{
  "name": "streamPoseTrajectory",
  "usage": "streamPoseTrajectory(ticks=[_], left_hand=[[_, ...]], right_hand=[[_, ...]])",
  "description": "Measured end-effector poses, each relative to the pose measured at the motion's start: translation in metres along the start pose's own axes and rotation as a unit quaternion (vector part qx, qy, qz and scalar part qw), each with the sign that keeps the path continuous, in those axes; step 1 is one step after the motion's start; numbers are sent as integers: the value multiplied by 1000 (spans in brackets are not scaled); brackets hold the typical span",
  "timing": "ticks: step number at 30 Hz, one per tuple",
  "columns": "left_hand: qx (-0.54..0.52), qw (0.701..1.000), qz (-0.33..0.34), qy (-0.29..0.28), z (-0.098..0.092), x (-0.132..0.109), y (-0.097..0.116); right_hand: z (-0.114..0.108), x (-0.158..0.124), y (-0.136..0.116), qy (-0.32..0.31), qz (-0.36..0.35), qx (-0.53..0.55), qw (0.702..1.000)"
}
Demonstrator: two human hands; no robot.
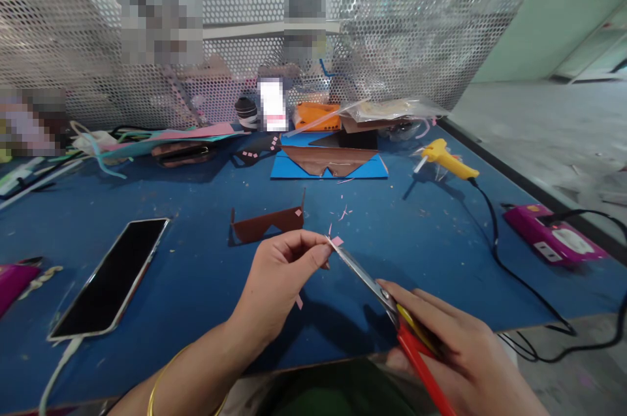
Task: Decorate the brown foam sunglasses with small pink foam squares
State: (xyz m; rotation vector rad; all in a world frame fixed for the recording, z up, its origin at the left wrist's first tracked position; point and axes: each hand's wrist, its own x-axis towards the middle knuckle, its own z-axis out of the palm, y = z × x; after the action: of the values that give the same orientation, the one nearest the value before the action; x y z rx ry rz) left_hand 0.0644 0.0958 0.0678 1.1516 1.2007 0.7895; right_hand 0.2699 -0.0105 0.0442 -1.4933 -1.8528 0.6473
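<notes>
At a blue work table [196,285], a person's left hand [281,279] pinches a small pink strip [337,241] between thumb and forefinger, while the right hand [465,351] grips a pair of scissors [372,282] by its red and yellow handles. The slim metal blades point toward eleven o'clock and their tips meet the strip. The strip is a pale pink sliver held in the air just above the table's middle, near its front edge. That edge runs close under both wrists; bare blue surface lies open around the hands, widest toward nine o'clock. Just beyond the fingers, at twelve o'clock, one pair of brown paper glasses [267,223] stands upright, with a few pink scraps [344,212] beside it. Farther on at twelve o'clock, one brown cut-out [328,159] lies flat on one blue sheet [289,171]. One phone [112,279] lies screen-up at nine o'clock, well apart from the hands. One yellow glue gun [448,158] rests at two o'clock, and one pink power strip [551,240] sits at three o'clock near the right edge. A perforated metal screen [392,24] closes off the table's far side.
</notes>
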Motion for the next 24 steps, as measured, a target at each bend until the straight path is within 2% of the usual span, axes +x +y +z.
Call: streamPoseTrajectory(ticks=[10,15,24], left_hand=[[-4,1000,4,-7,1,0,-5],[-15,1000,-11,-13,3,-1,-5],[-7,1000,-21,-11,4,-1,-3]], right_hand=[[6,-9,4,21,35,7,999],[5,-11,5,-1,51,10,999],[10,-13,3,49,72,11,996]])
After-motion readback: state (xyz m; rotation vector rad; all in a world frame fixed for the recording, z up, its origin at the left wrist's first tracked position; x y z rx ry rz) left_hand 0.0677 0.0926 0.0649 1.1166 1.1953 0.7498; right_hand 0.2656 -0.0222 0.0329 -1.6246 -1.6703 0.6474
